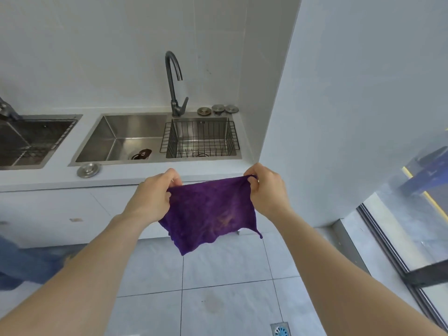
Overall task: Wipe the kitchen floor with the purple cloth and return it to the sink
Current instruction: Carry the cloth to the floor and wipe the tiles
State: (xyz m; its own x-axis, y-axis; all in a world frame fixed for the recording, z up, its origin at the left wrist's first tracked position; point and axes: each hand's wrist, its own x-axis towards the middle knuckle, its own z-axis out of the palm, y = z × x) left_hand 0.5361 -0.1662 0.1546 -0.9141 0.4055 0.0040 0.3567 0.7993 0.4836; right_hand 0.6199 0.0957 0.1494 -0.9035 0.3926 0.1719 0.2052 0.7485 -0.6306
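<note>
The purple cloth [208, 212] hangs spread open in the air in front of the counter edge, above the tiled floor [225, 282], held by its two upper corners. Its lower edge droops unevenly, and a faint brownish smudge shows near its middle. The left hand [152, 197] is closed on the upper left corner, fingers curled over the fabric; the right hand [264, 187] pinches the upper right corner between thumb and fingers. Both forearms reach forward from the bottom of the view.

Beyond the cloth, set into the white countertop [48, 177], is a stainless steel sink [116, 139] with a dark drain strainer [141, 154] at its bottom. A black wire basket [200, 139] sits in the right part of the sink. A dark gooseneck faucet [173, 83] rises behind the basin, and three round metal drain plugs [217, 109] lie beside its base. Another round metal cover [88, 170] rests on the counter in front of the sink's left corner. A second sink [31, 139] lies further left.

On the floor there is a dull stain [213, 303] on one tile and a floor drain [280, 329] near the bottom edge. A glass sliding door [397, 238] stands to the right.
</note>
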